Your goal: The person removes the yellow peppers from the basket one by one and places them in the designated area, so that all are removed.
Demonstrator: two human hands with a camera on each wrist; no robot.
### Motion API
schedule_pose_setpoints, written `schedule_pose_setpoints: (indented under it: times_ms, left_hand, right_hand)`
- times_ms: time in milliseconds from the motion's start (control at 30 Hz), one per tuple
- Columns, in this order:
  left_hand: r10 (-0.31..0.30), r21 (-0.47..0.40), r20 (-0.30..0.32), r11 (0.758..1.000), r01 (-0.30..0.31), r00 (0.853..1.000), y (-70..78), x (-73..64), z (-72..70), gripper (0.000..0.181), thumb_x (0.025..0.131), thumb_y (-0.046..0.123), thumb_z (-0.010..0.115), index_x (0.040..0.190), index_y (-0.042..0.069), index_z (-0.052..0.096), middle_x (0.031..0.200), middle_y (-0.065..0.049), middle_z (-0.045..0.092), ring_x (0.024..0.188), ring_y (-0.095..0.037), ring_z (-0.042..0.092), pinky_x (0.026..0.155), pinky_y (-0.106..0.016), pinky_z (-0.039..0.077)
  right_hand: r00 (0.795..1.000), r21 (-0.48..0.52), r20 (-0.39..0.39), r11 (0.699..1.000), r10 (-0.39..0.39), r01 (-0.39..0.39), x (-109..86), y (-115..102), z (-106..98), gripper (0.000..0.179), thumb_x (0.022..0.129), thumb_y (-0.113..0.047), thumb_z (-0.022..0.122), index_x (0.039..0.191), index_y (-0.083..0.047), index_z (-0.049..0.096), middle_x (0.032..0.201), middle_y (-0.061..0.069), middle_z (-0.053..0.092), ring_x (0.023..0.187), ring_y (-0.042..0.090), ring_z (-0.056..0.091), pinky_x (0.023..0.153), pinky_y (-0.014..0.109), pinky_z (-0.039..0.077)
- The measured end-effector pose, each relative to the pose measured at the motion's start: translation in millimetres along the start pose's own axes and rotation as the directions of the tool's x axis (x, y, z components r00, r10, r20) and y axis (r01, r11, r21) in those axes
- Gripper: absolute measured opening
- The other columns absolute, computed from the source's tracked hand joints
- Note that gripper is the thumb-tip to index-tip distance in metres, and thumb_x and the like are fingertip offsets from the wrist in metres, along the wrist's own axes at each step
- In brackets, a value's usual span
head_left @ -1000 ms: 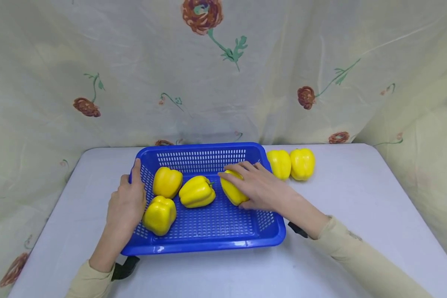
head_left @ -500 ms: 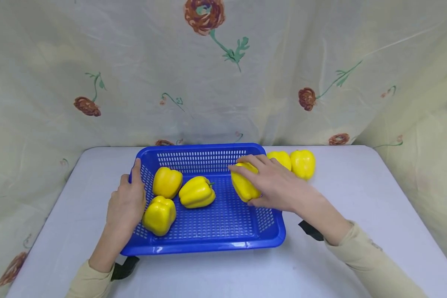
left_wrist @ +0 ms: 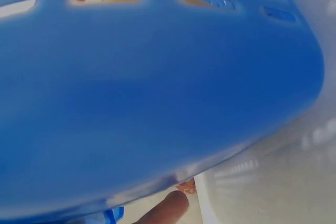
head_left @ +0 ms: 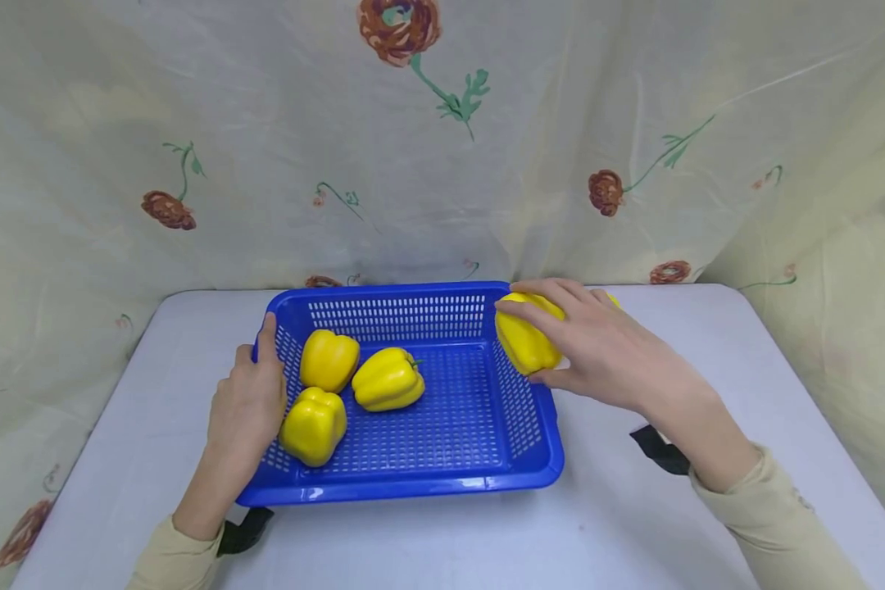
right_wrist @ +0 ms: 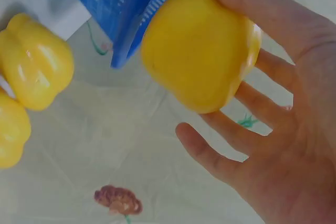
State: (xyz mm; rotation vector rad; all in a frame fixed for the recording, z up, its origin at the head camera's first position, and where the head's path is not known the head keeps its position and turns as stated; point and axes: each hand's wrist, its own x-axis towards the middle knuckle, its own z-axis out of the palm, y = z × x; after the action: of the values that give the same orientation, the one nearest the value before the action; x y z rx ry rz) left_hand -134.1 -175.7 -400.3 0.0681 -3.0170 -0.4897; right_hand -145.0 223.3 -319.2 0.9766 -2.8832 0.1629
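Note:
My right hand (head_left: 597, 344) grips a yellow bell pepper (head_left: 525, 334) above the right rim of a blue plastic basket (head_left: 442, 481). In the right wrist view the thumb and fingers hold that bell pepper (right_wrist: 197, 51), while one finger (right_wrist: 207, 153) stands off it. My left hand (head_left: 247, 410) holds the basket at its left rim; in the left wrist view the basket wall (left_wrist: 157, 93) hides most of that hand. Inside the basket, toward the left, lie three more yellow bell peppers: one at the back (head_left: 329, 360), one in front (head_left: 313, 426) and one with a green stem (head_left: 388, 379).
Two bell peppers on the table lie beyond the basket's right side, mostly hidden by the right hand in the head view; the right wrist view shows one pepper (right_wrist: 37, 61) and another pepper (right_wrist: 10, 132). A flowered curtain (head_left: 428, 205) hangs behind the white table (head_left: 413, 545).
My right hand has lifted the bell pepper from the basket floor and carried it right and back to the right rim. The left hand and basket have stayed in place.

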Motion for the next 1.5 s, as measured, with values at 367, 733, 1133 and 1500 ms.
schedule_pose_setpoints:
  times_ms: [367, 733, 1133, 1500]
  left_hand:
    - [-0.002, 0.0, 0.0, 1.0, 0.002, 1.0, -0.2, 0.6, -0.3, 0.071, 0.109, 0.007, 0.054, 0.17, -0.002, 0.018, 0.128, -0.046, 0.056, 0.054, -0.034, 0.06, 0.053, -0.047, 0.064]
    - [0.008, 0.0, -0.001, 1.0, -0.008, 1.0, -0.7, 0.0, -0.4, 0.071, 0.109, 0.007, 0.053, 0.17, -0.002, 0.018, 0.126, -0.046, 0.057, 0.053, -0.033, 0.059, 0.051, -0.045, 0.062]
    - [0.018, -0.01, -0.006, 1.0, -0.019, 1.0, -0.6, -0.7, -1.1, 0.07, 0.109, 0.005, 0.053, 0.17, -0.003, 0.018, 0.123, -0.045, 0.057, 0.05, -0.03, 0.055, 0.045, -0.039, 0.057]
    - [0.021, -0.007, -0.009, 1.0, -0.021, 1.0, -0.3, -0.4, -1.4, 0.071, 0.108, 0.005, 0.054, 0.169, -0.004, 0.019, 0.121, -0.045, 0.058, 0.049, -0.03, 0.056, 0.045, -0.039, 0.057]
  right_hand:
    - [0.996, -0.04, -0.031, 0.996, 0.084, -0.085, -12.5, 31.4, -3.7, 0.088, 0.075, -0.016, 0.1, 0.153, -0.023, 0.058, 0.161, 0.01, 0.054, 0.148, 0.039, 0.048, 0.117, 0.068, 0.049]
    - [0.979, -0.023, -0.029, 0.979, 0.201, -0.201, -30.7, 83.4, 2.2, 0.093, 0.077, -0.01, 0.098, 0.158, -0.019, 0.053, 0.166, 0.015, 0.048, 0.152, 0.045, 0.041, 0.119, 0.079, 0.039]
    - [0.939, 0.021, 0.019, 0.939, 0.343, -0.343, -44.2, 128.0, 10.8, 0.097, 0.079, -0.01, 0.096, 0.162, -0.014, 0.045, 0.167, 0.022, 0.045, 0.151, 0.052, 0.036, 0.119, 0.084, 0.031]
    - [0.928, 0.065, 0.03, 0.926, 0.371, -0.372, -51.7, 150.9, 22.3, 0.096, 0.078, -0.005, 0.095, 0.161, -0.011, 0.046, 0.167, 0.024, 0.043, 0.151, 0.052, 0.034, 0.121, 0.082, 0.032]
